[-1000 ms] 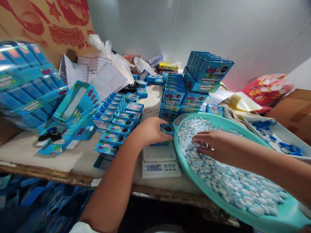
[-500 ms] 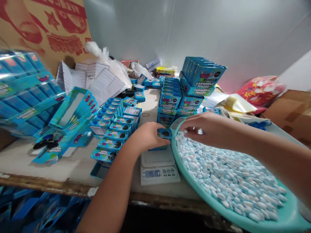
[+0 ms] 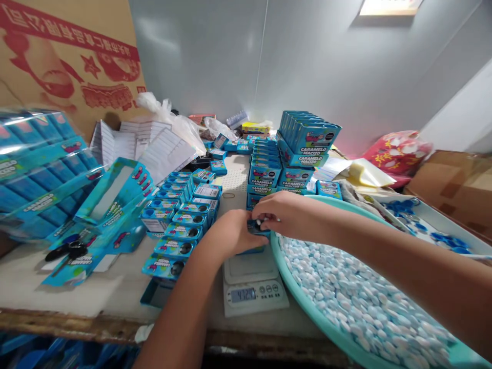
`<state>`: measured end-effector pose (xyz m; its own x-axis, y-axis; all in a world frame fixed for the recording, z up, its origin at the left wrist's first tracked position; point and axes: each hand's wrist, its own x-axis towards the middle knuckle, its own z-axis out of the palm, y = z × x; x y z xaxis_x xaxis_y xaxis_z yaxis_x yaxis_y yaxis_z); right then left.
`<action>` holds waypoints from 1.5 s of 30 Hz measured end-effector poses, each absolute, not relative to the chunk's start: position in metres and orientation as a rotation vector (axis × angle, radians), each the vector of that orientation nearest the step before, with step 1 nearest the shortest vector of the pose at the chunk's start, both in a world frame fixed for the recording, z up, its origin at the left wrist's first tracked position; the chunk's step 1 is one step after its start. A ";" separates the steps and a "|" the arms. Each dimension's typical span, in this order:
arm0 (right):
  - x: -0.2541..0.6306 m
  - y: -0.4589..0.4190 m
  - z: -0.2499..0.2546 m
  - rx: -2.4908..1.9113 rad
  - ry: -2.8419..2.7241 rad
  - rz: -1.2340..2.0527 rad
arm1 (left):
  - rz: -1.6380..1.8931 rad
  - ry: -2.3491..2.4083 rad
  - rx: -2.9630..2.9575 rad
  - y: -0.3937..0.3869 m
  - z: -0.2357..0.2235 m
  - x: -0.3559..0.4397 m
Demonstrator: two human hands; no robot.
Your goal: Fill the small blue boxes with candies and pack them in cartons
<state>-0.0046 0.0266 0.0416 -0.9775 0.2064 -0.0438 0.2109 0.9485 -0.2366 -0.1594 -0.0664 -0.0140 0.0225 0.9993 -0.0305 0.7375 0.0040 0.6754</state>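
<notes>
My left hand [image 3: 232,237] is closed around a small blue candy box [image 3: 253,226] above the kitchen scale [image 3: 251,298], whose display is lit. The fingers of my right hand [image 3: 274,211] are pinched together at the top of that box, with a bit of white candy showing between them. Part of another blue box [image 3: 251,250] appears below, on the scale's plate. To the right, a turquoise basin [image 3: 283,270] is filled with small white and pale blue candies [image 3: 346,287]. My fingers hide most of the held box.
Rows of blue candy boxes [image 3: 175,230] stand left of the scale. Stacked display boxes [image 3: 307,138] rise behind it. A plastic-wrapped pack [image 3: 42,174] and an open display carton [image 3: 109,195] are at far left. A white tray [image 3: 378,205] holds blue pieces at right.
My right hand has moved left from over the basin to the box in my left hand. The scale's reading has gone up. The camera view has tilted upward.
</notes>
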 end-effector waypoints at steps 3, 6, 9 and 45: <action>-0.008 0.025 0.038 0.395 3.108 -0.432 | 0.631 1.767 1.845 -0.064 -0.017 -0.160; -0.009 0.023 0.031 0.417 3.152 -0.458 | 0.608 1.765 1.866 -0.063 -0.019 -0.161; -0.003 0.023 0.027 0.416 3.188 -0.535 | 0.628 1.763 1.841 -0.064 -0.019 -0.161; 0.007 0.025 0.033 0.664 3.118 -0.545 | 0.690 1.729 1.778 -0.065 -0.017 -0.161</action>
<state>0.0071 0.0254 0.0326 -0.9115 0.4108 0.0204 0.3796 0.8592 -0.3430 -0.1612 -0.0653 -0.0175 0.0361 0.9992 -0.0193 0.7111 -0.0122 0.7030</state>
